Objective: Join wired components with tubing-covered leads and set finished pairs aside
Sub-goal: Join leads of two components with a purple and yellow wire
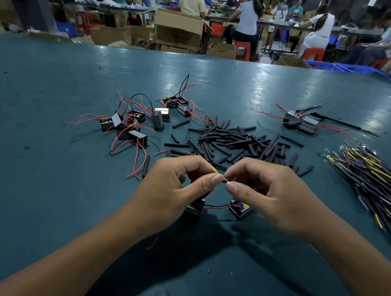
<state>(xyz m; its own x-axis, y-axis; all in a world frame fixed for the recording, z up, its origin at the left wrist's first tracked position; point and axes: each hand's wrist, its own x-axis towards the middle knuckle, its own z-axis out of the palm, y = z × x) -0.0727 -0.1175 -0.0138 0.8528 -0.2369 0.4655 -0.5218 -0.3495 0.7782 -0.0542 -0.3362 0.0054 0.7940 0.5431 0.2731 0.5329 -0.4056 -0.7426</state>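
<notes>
My left hand (174, 185) and my right hand (268, 194) meet above the green table (33, 201), both pinching a thin yellow and blue lead (220, 177) between thumb and forefinger. Below them hang two small black wired components, one under the left hand (195, 210) and one under the right hand (241, 209), linked by red and black wires. A heap of short black tubing pieces (235, 140) lies just beyond the hands. Loose components with red wires (128, 124) sit to the left of it.
A bundle of long yellow, purple and black leads (379, 182) lies at the right. Joined components (299, 123) rest at the back right, a few more components (179, 104) at the back centre. Beyond the table are cardboard boxes (177, 30) and seated people.
</notes>
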